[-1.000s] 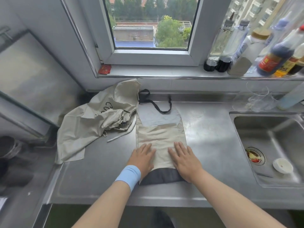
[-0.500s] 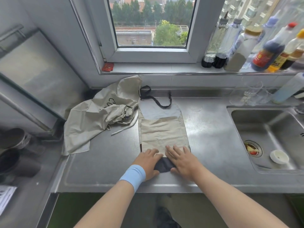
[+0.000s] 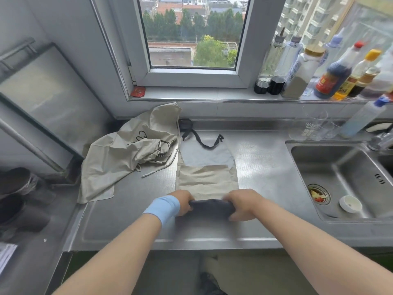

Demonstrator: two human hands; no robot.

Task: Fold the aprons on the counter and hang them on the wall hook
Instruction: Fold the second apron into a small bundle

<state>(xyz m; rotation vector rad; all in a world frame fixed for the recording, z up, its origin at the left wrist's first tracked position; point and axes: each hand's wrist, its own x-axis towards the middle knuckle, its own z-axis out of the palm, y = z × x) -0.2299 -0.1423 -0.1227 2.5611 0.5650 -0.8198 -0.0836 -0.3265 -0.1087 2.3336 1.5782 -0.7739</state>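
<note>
A folded apron [image 3: 207, 177] lies lengthwise on the steel counter [image 3: 261, 165], beige in the middle, pale blue further back, with a black neck strap at the far end. Its dark near end [image 3: 210, 206] is lifted off the counter. My left hand [image 3: 184, 202], with a blue wristband, grips that dark end at its left side. My right hand [image 3: 242, 204] grips it at its right side. A second beige apron [image 3: 127, 156] lies crumpled to the left, against the wall. No wall hook is in view.
A sink [image 3: 344, 179] with a strainer and a small white cup lies to the right. Several bottles [image 3: 308, 73] line the window sill, and glasses [image 3: 314, 124] stand behind the sink. Dark pots [image 3: 19, 188] sit at the far left.
Both hands slid from lying flat on the beige part toward me to the apron's dark near end. They have curled round it and lifted it off the counter.
</note>
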